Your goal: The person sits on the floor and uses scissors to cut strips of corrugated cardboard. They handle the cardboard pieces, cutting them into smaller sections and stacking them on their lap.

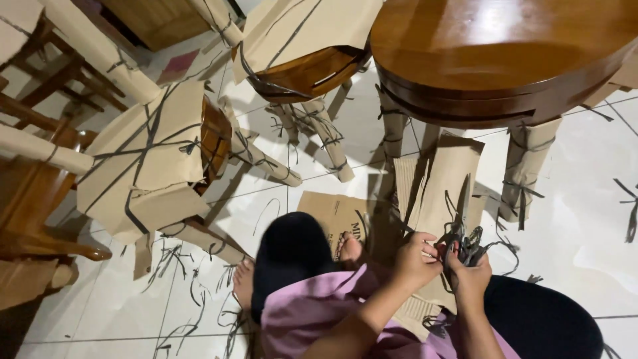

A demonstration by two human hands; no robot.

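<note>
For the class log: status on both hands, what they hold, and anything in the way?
Left hand gripping black strapping. Right hand holding scissors against cardboard wrapping. Table leg close beside.

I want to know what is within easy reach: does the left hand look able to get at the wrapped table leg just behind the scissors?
Probably yes. The left hand is beside the scissors, close to the cardboard-wrapped table leg, with nothing between them. It is shut on black strapping, so it would have to let go first.

Glossy wooden table (505, 46), matt corrugated cardboard (442, 193), metal scissors (460, 223).
</note>
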